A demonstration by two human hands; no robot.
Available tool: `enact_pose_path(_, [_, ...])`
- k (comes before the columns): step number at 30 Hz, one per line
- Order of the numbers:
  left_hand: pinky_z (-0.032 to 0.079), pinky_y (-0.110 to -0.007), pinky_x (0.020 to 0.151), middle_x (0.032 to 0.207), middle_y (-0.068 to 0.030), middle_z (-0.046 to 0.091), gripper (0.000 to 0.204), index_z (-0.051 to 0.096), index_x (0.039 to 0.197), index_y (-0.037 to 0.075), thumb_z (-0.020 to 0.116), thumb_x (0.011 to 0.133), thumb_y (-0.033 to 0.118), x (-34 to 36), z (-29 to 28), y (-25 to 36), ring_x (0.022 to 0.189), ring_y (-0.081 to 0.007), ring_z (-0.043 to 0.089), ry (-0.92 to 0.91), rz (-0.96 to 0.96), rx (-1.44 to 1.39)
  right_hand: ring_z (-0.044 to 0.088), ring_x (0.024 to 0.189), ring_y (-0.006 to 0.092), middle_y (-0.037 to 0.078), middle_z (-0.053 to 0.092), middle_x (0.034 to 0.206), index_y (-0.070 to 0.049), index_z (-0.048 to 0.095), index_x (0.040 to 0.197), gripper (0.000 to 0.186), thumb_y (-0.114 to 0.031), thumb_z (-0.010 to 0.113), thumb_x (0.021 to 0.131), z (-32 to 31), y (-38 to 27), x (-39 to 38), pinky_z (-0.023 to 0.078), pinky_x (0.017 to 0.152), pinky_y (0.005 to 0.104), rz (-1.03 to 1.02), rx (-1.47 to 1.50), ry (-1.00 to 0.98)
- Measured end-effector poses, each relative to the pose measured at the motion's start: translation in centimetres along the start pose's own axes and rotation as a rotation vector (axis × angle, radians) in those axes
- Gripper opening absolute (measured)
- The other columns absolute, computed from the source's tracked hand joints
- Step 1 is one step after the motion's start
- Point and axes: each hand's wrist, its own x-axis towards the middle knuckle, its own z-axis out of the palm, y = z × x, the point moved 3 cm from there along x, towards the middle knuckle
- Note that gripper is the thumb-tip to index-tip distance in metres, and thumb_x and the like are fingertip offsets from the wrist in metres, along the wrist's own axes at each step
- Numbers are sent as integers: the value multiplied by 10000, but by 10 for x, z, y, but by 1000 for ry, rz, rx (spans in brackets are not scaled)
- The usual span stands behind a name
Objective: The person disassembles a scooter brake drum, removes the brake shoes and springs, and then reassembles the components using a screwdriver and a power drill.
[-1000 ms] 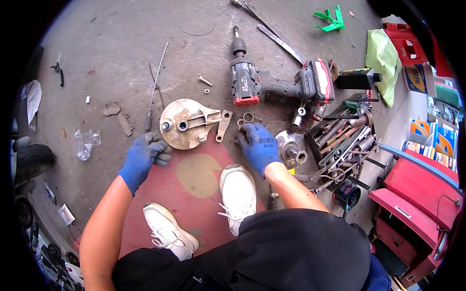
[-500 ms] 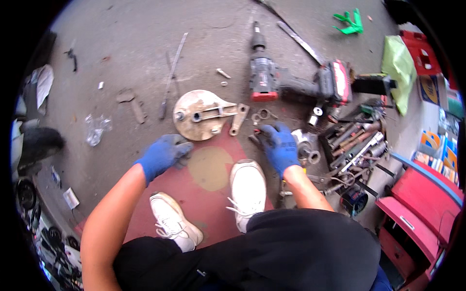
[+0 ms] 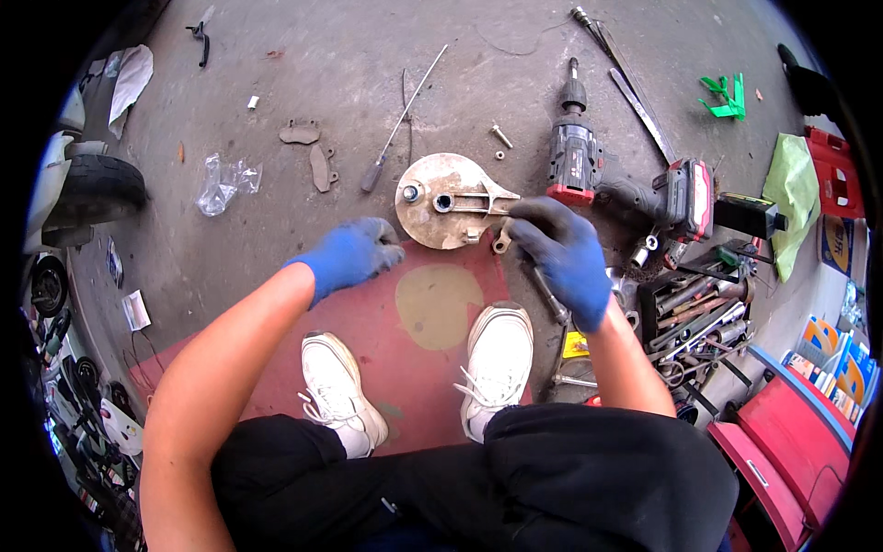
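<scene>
Right grip (image 3: 563,256), bent over metal lever (image 3: 501,242), frame centre; left grip (image 3: 354,255), curled, below-left of round metal plate (image 3: 452,224); closure of both indeterminable.

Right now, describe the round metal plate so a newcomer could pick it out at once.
Start at the large red floor patch beneath the white lace-up shoes. The pale, dirt-stained, round metal plate lies at its far edge, between the blue-gloved left hand and blue-gloved right hand. Unlike the two flat grey-brown pads further left, it has an arm sticking out rightward.
</scene>
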Motion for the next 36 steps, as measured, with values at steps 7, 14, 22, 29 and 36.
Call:
enact_pose_path(7, [503,-276,598,781,-76,660,249,661,1043,17,647,912,228,-11,-26,3,662,-123,609,58,34,1,603,747,90,53,661,887,11,624,1117,249,-111,672,905,55,-19,57,506,679,254,-284,-33,-142])
enact_pose_path(14, [573,-287,663,912,-91,682,337,632,1101,9,650,938,304,-20,-9,33,726,-148,661,-28,147,-689,637,840,125,79,682,945,15,635,1095,248,-129,688,901,76,-12,33,533,751,279,-129,46,-181])
enact_pose_path(22, [562,-285,655,927,-95,682,318,630,1106,9,595,965,292,-17,-9,28,731,-142,658,-35,132,-679,643,872,133,99,696,955,4,638,1071,218,-106,683,889,84,-8,24,534,798,300,-272,-97,-128])
enact_pose_path(29, [547,-284,638,905,-86,673,312,611,1124,-11,587,960,253,-15,-18,17,714,-138,646,54,99,-487,684,960,335,208,694,1014,-8,655,1075,295,-216,678,868,74,-20,65,531,848,395,-357,-249,-114])
enact_pose_path(36, [528,-271,636,871,-60,657,290,607,1142,-3,596,949,213,-15,-21,9,707,-122,623,102,54,-345,639,953,407,239,664,974,-8,655,1015,258,-213,647,859,86,-22,76,509,838,445,-439,-421,-171])
